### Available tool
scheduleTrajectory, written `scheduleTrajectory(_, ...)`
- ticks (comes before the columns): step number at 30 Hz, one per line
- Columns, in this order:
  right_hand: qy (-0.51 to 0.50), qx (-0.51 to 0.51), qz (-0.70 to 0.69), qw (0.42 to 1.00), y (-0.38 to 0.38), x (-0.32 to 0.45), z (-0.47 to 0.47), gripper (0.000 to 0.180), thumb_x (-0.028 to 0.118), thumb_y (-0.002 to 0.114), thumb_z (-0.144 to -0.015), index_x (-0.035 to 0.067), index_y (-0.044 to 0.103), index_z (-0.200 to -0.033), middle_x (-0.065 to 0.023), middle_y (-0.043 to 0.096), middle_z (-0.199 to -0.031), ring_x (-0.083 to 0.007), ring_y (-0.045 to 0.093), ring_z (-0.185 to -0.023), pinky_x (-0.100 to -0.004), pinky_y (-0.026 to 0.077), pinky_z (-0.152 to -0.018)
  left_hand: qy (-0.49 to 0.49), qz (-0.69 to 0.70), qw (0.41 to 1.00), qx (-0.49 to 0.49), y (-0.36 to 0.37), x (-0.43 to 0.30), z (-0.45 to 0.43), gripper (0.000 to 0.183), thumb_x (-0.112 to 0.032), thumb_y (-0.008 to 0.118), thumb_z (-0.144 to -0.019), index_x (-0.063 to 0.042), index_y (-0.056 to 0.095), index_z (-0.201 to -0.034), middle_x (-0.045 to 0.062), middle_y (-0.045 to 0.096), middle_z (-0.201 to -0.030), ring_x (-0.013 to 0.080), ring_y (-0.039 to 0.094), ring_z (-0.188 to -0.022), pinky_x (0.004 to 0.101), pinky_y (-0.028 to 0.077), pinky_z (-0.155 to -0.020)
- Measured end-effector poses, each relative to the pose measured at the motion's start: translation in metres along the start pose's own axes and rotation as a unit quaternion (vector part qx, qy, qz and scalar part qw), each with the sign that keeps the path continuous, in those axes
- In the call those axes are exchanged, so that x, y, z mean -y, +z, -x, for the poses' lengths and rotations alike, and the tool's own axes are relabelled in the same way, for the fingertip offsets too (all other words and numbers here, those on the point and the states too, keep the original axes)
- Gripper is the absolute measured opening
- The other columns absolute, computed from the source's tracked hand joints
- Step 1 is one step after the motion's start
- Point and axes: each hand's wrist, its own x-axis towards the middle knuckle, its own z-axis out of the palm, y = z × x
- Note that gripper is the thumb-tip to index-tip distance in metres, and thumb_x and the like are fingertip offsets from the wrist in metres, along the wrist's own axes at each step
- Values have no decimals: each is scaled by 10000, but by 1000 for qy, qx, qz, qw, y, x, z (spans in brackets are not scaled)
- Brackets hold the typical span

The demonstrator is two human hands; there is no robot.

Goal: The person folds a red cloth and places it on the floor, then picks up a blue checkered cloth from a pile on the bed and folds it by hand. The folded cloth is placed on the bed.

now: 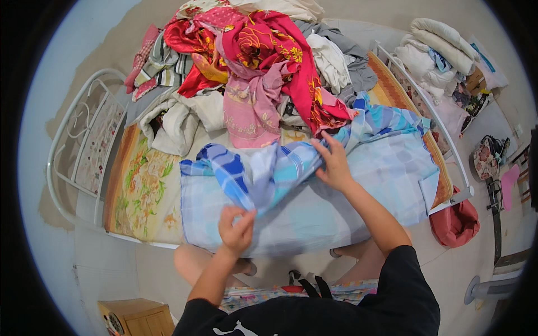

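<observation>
A blue and white checked cloth (302, 214), perhaps a sheet or quilt cover, lies spread across the near side of the bed, its paler side up. Part of it is turned back in bunched folds showing brighter blue squares. My left hand (237, 229) pinches a corner of that folded part between thumb and fingers and lifts it toward me; the cloth there is blurred. My right hand (336, 166) rests on the fold farther along, its fingers spread and touching the cloth. Behind the folds hangs a pink patterned cloth (254, 109).
Heaped at the back of the bed are red floral bedding (269, 46), a white quilt (172, 126) and grey fabric (361, 63). White metal bed rails (63, 126) bound both ends. A red bag (456, 222) sits on the floor at right, a wooden cabinet (136, 315) at lower left.
</observation>
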Motion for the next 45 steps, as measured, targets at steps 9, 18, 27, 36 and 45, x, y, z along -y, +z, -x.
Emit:
scheduleTrajectory(9,223,194,85,952,-19,-47,-19,174,57,687,-709,130,673,-867,-97,649,-1043,-328,564,-1097,-481,407,-934,-187,47,981,-3,-17,-20,10,119,48,655,-826,-3,668,-932,116,584,-815,265,571,-738,322,463,-630)
scheduleTrajectory(18,-24,139,65,988,-118,74,41,351,33,677,-624,63,584,-961,-129,579,-846,-348,576,-938,-425,453,-827,-153,27,988,0,-114,-51,18,96,42,637,-818,-16,646,-894,110,577,-819,256,559,-730,338,452,-642)
scheduleTrajectory(27,150,215,-24,965,-32,39,103,354,22,609,-780,76,619,-1130,-158,609,-1167,-324,589,-1051,-420,499,-874,-324,45,912,249,-101,-41,129,89,-71,544,-936,-22,534,-1009,157,575,-916,337,590,-835,413,461,-728)
scheduleTrajectory(36,190,376,236,876,-44,-25,88,526,-9,583,-816,221,564,-1288,-121,593,-1156,-330,609,-1065,-428,518,-862,-391,51,892,219,-124,-45,88,157,-139,560,-959,-25,525,-1062,194,622,-830,377,609,-749,428,460,-664)
scheduleTrajectory(45,212,298,220,904,-73,-31,110,738,126,608,-883,335,287,-1515,-156,666,-821,-339,665,-742,-471,537,-710,-227,-2,933,279,-103,-56,53,543,-85,777,-733,-25,555,-1224,155,624,-1081,327,590,-977,387,485,-840)
